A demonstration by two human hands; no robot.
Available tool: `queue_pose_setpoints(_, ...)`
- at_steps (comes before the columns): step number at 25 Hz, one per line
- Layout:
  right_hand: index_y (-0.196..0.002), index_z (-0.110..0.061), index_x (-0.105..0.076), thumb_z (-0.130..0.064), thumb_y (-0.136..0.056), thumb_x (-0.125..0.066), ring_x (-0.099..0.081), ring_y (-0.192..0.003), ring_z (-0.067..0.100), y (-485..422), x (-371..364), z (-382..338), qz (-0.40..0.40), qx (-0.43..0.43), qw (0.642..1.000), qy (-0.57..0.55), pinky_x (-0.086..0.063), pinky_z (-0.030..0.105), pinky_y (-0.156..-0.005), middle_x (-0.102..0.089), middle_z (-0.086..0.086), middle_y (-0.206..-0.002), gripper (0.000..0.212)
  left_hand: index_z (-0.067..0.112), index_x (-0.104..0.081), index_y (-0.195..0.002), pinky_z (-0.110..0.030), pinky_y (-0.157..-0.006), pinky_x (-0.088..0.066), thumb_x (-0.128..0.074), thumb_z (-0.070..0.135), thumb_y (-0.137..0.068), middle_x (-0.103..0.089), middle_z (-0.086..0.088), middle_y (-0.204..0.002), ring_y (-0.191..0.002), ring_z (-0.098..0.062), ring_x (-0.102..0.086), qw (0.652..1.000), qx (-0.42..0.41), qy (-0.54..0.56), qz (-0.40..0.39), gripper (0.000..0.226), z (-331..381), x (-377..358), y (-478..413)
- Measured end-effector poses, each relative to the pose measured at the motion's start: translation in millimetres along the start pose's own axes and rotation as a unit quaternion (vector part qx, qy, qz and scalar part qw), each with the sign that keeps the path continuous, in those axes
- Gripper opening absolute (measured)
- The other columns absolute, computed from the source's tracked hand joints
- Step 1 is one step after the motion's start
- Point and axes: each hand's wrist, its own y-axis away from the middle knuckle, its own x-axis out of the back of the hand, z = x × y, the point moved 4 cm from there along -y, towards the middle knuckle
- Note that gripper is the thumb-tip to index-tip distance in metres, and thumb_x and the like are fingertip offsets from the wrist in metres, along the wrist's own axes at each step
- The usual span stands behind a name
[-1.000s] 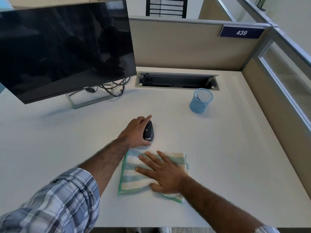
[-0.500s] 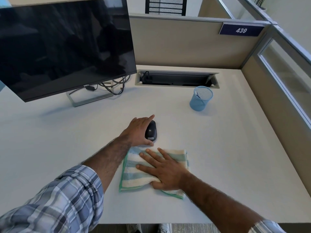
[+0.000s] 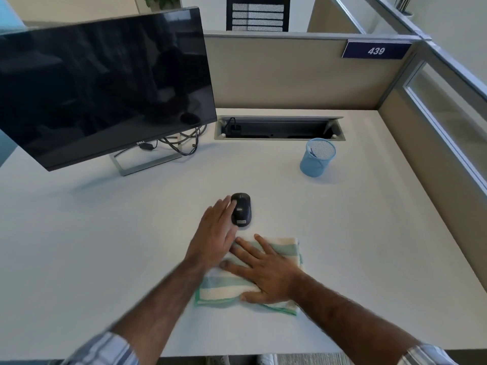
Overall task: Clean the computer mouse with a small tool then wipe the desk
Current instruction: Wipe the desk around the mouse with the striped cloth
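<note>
A black computer mouse (image 3: 242, 210) lies upright on the white desk (image 3: 355, 233), a little beyond the middle. My left hand (image 3: 213, 235) is just left of it with the fingers stretched out, the fingertips touching the mouse's left side and not wrapped around it. A folded white cloth with green stripes (image 3: 286, 247) lies flat on the desk just in front of the mouse. My right hand (image 3: 266, 272) presses flat on the cloth with the fingers spread. No small tool is in view.
A dark monitor (image 3: 100, 88) on a metal stand fills the back left, with cables (image 3: 181, 143) behind it. An open cable tray (image 3: 279, 127) is set into the desk's back. A blue mesh pen cup (image 3: 317, 158) stands at the back right. Partition walls close the back and right.
My left hand has let go of the mouse, which now rests flat on the desk a bit farther away. The fingers have straightened beside it. My right hand stays on the cloth.
</note>
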Motion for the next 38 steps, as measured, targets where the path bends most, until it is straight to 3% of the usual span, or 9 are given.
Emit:
queue_pose_setpoints(5, -0.162, -0.017, -0.013, -0.076, -0.095, -0.031, 0.000, -0.157, 0.028, 18, 7, -1, 0.017, -0.068, 0.998, -0.008, 0.005, 0.055, -0.124, -0.003, 0.013, -0.170, 0.092, 0.017, -0.020, -0.164, -0.043, -0.129, -0.005, -0.014, 0.044, -0.104, -0.007, 0.003, -0.172, -0.160, -0.021, -0.006, 0.994, 0.012, -0.072, -0.081, 0.066, -2, -20, 65)
queue_pose_setpoints(10, -0.162, -0.027, 0.002, -0.087, -0.087, -0.027, 0.010, -0.156, 0.030, 20, 2, -1, -0.053, -0.101, 0.993, 0.000, -0.001, 0.059, -0.123, 0.009, 0.011, -0.170, 0.101, 0.020, -0.004, -0.166, -0.051, -0.127, -0.003, -0.027, 0.058, -0.101, 0.004, 0.000, -0.173, -0.159, -0.023, 0.008, 0.985, 0.010, -0.133, -0.111, 0.079, -1, -31, 86)
queue_pose_setpoints(16, -0.162, -0.034, -0.004, -0.062, -0.096, -0.040, 0.004, -0.157, 0.028, 42, 1, -1, -0.069, -0.041, 0.997, 0.014, -0.010, 0.058, -0.123, 0.001, 0.008, -0.171, 0.080, 0.007, -0.021, -0.162, -0.054, -0.122, -0.015, -0.025, 0.056, -0.103, -0.015, -0.015, -0.170, -0.157, -0.037, -0.014, 0.984, 0.078, -0.139, -0.080, 0.077, 47, -45, 124)
queue_pose_setpoints(22, -0.162, -0.036, -0.009, -0.052, -0.093, -0.046, 0.001, -0.157, 0.024, 139, -2, -6, -0.073, -0.013, 0.997, 0.013, -0.004, 0.052, -0.125, 0.000, 0.003, -0.171, 0.080, -0.002, -0.035, -0.156, -0.059, -0.120, -0.027, -0.027, 0.044, -0.103, -0.028, -0.023, -0.164, -0.152, -0.043, -0.027, 0.980, 0.120, -0.140, -0.076, 0.070, 150, -87, 163)
queue_pose_setpoints(27, -0.162, -0.029, -0.012, -0.037, -0.091, -0.054, -0.009, -0.157, 0.024, 292, 3, -5, -0.082, -0.044, 0.995, 0.041, -0.013, 0.047, -0.124, -0.012, 0.003, -0.170, 0.083, -0.001, -0.024, -0.160, -0.059, -0.122, -0.027, -0.027, 0.041, -0.110, -0.014, -0.021, -0.169, -0.157, -0.040, -0.011, 0.987, -0.006, -0.115, -0.114, 0.065, 271, -139, 189)
queue_pose_setpoints(29, -0.154, -0.026, -0.040, -0.033, -0.083, -0.069, -0.041, -0.146, 0.025, 352, 22, -3, -0.082, -0.047, 0.994, 0.052, -0.037, 0.042, -0.116, -0.042, 0.005, -0.159, 0.078, 0.002, -0.011, -0.163, -0.057, -0.124, -0.020, -0.027, 0.043, -0.111, -0.001, -0.018, -0.171, -0.159, -0.036, 0.003, 0.974, -0.132, -0.106, -0.149, 0.068, 317, -162, 199)
queue_pose_setpoints(31, -0.127, -0.025, -0.065, -0.027, -0.065, -0.081, -0.071, -0.110, 0.019, 398, 46, 9, -0.033, -0.127, 0.991, 0.038, -0.060, 0.034, -0.090, -0.070, 0.000, -0.128, 0.064, 0.010, -0.003, -0.165, -0.050, -0.127, -0.007, -0.030, 0.040, -0.110, 0.007, -0.008, -0.173, -0.159, -0.026, 0.010, 0.960, -0.225, -0.032, -0.161, 0.068, 350, -169, 197)
queue_pose_setpoints(33, -0.114, -0.026, -0.068, -0.020, -0.062, -0.075, -0.074, -0.088, 0.019, 425, 76, 21, 0.017, -0.267, 0.963, -0.019, -0.060, 0.029, -0.073, -0.073, -0.006, -0.111, 0.053, 0.017, -0.002, -0.166, -0.043, -0.127, 0.002, -0.031, 0.037, -0.111, 0.008, -0.001, -0.173, -0.159, -0.018, 0.011, 0.963, -0.221, 0.055, -0.145, 0.065, 359, -159, 178)
queue_pose_setpoints(38, -0.130, -0.025, -0.067, -0.008, -0.085, -0.061, -0.065, -0.107, 0.017, 396, 105, 63, 0.203, -0.485, 0.817, -0.238, -0.051, 0.036, -0.096, -0.071, -0.004, -0.121, 0.049, 0.019, -0.018, -0.164, -0.039, -0.129, -0.001, -0.033, 0.034, -0.112, 0.004, 0.004, -0.171, -0.159, -0.015, 0.004, 0.989, -0.092, 0.080, -0.084, 0.057, 304, -117, 95)
